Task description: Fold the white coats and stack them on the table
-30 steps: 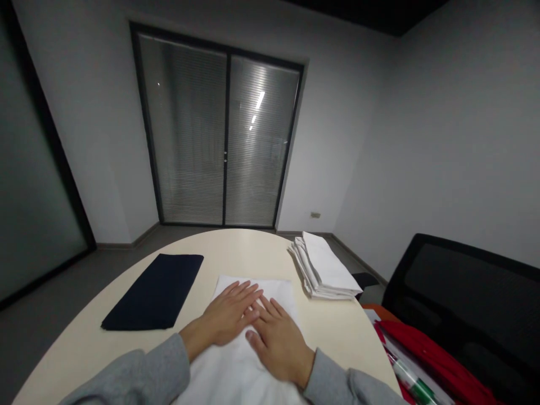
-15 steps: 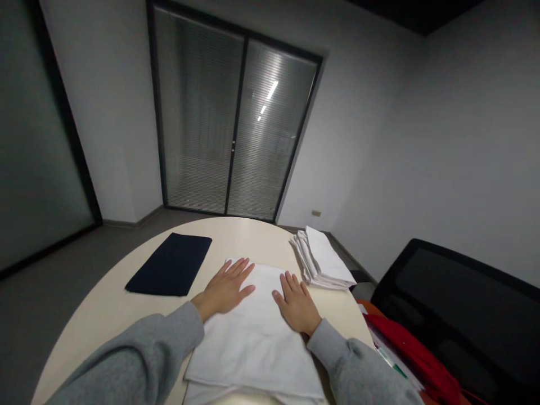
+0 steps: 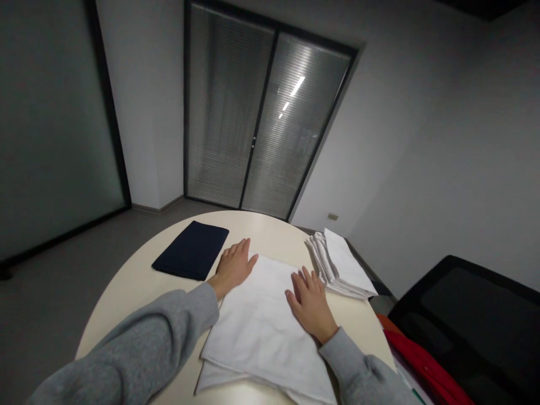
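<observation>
A folded white cloth (image 3: 261,332) lies flat on the round cream table (image 3: 135,287) in front of me. My left hand (image 3: 234,266) rests palm down, fingers stretched, on the cloth's far left corner. My right hand (image 3: 310,301) lies flat with fingers spread near the cloth's far right edge. Both arms wear grey sleeves. Neither hand holds anything.
A folded dark navy cloth (image 3: 192,257) lies to the left of my left hand. A stack of folded white cloths (image 3: 341,264) sits at the table's right edge. A black chair (image 3: 468,320) and red items (image 3: 417,360) stand to the right. Blinds cover the glass doors (image 3: 261,118) beyond.
My hands slid apart from the cloth's middle toward its left and right far corners. The view swung to the left and tilted.
</observation>
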`<state>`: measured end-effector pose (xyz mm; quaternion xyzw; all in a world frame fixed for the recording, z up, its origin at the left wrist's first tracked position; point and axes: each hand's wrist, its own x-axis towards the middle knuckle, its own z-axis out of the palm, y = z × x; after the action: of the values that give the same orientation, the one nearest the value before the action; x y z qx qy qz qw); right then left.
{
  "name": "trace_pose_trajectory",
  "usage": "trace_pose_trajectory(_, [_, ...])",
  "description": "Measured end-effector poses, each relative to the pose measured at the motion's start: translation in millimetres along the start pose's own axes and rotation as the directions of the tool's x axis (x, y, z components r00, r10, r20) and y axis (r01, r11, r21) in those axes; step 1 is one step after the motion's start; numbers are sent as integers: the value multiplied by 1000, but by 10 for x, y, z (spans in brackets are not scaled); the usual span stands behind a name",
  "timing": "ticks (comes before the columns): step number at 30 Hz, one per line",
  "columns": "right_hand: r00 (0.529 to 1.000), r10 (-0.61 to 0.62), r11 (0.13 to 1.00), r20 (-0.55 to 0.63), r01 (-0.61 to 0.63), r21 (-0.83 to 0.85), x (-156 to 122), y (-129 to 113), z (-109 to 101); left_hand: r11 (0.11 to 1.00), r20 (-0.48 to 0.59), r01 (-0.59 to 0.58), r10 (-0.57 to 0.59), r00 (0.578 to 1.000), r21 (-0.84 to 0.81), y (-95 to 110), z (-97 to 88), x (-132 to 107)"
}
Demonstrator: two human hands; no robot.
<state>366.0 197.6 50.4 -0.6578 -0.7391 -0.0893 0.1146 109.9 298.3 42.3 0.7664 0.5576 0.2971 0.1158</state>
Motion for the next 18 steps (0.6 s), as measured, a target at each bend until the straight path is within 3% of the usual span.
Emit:
trace_pose_trajectory(3, [989, -146, 989, -9, 146, 5, 234, -20, -209, 994, 12, 99, -98, 995, -51, -89, 18, 123])
trace_pose_trajectory(6, [940, -278, 957, 196, 254, 137, 609, -68, -356, 979, 52, 124, -117, 992, -162, -182, 32, 217])
trace_pose_trajectory(9, [861, -339, 932, 379, 254, 257, 997, -128, -354, 936, 79, 113, -92, 993, -332, -227, 26, 257])
trace_pose_trajectory(13, [789, -387, 911, 478, 247, 330, 1330, -191, -287, 807, 78, 54, -10, 997, -589, -182, -33, 236])
trace_pose_trajectory(18, [751, -388, 915, 535, 246, 319, 1458, -296, -334, 678, 4, -42, 66, 998, -734, -51, -259, 232])
